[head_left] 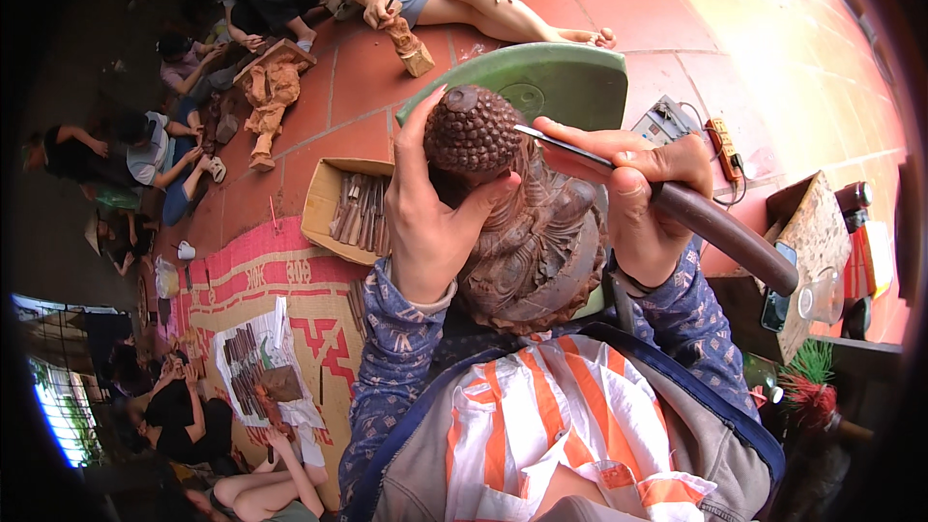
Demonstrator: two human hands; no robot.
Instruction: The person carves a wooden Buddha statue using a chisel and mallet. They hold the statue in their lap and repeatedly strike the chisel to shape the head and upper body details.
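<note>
A dark brown carved wooden statue [532, 261] with a head of tight knobbed curls [474, 130] leans in front of me, its lower part toward my lap. My left hand [425, 203] is wrapped round the head, fingers along its left side and thumb across its lower side. In my right hand [652, 198] is a carving chisel [720, 232] with a long dark wooden handle. Its narrow metal blade points left, and the tip meets the curls at their right edge. A green plastic chair [580, 77] shows behind the statue.
Left of the statue stands a cardboard box [324, 203] of chisels. More tools lie on paper [251, 358] over a patterned mat [309, 300]. At right are a power strip [722, 145] and a small table [807, 261] with a phone and glass. Several people sit around, some holding carvings.
</note>
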